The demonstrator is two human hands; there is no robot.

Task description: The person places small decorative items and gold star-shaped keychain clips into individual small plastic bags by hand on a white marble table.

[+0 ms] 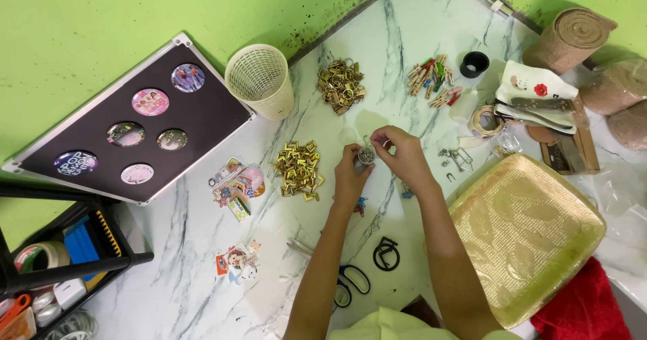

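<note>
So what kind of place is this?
Probably a home craft table for making keychains and badges: piles of gold clasps, a board of round badges, and small clothespins on the marble-look tabletop.

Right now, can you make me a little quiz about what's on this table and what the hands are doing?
1. True or false: both hands pinch one small round metal thing together.
2. Which is nearest the left hand? A) the gold clips B) the basket C) the scissors
3. Fill in: the black board holds ___ round badges.

Key
1. True: the left hand and the right hand meet on the small round metal thing.
2. A: the gold clips lie just beside it; the basket and the scissors lie farther off.
3. Six, on the black board.
</note>
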